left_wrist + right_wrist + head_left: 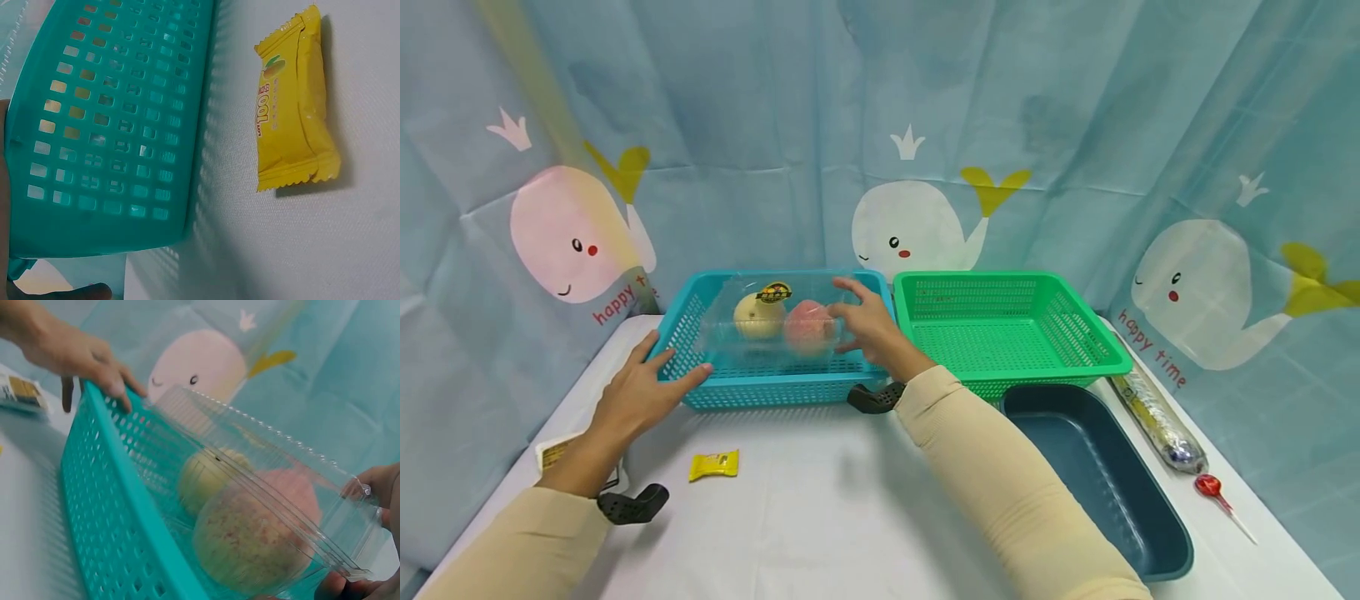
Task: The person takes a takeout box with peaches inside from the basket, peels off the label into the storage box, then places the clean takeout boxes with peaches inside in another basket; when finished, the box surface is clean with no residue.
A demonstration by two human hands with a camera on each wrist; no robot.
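A clear plastic box (722, 321) with a black-and-gold label lies tilted within the blue basket (790, 393). Through its plastic show a pale yellow round fruit (758, 318) and a pink, speckled peach-like fruit (808, 325). My right hand (868, 325) pinches the box's right end, thumb below and fingers above, as the right wrist view shows. At the basket's left front corner, my left hand (636, 392) rests on the rim with fingers spread. Closest to that hand on the table is a yellow candy packet (290, 106).
A green basket (1011, 371) adjoins the blue one on the right. In front of it stands a dark blue tray (1097, 467). Along the right edge lie a long clear-wrapped packet (1161, 421) and a red lollipop (1208, 485). A white packet (553, 452) is partly behind my left wrist.
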